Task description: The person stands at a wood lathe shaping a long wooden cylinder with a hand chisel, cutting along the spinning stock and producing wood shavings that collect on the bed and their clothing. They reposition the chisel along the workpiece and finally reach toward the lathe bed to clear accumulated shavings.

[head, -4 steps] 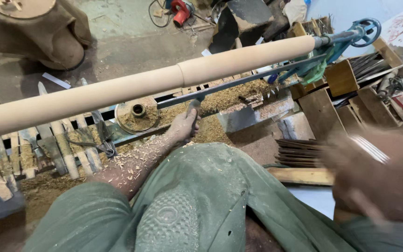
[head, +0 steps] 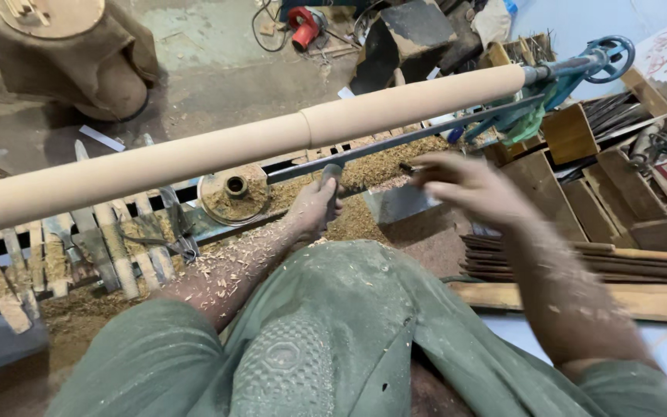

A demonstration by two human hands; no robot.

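Observation:
A long pale wooden cylinder (head: 194,154) runs across the view, mounted on a lathe, with a blue handwheel (head: 607,55) at its right end. Under it lies a long grey metal rest bar (head: 426,127). My left hand (head: 314,208), its forearm dusted with shavings, is closed around a grey upright metal piece (head: 332,174) just below that bar. My right hand (head: 468,185) is raised and blurred, with its fingers reaching left toward the bar. A small dark tip (head: 407,166) shows at its fingertips; whether it is held is unclear. My green-trousered knee (head: 333,324) fills the foreground.
Several chisels (head: 102,239) lie in a row on the sawdust-covered lathe bed at the left, beside a round metal disc (head: 233,193). Wooden boxes (head: 580,131) and stacked rods (head: 619,262) are on the right. A burlap-wrapped stump (head: 79,54) and a red power tool (head: 303,23) are on the floor beyond.
My right hand has swung up and to the left from the lower right toward the rest bar. My left hand stays gripped in place.

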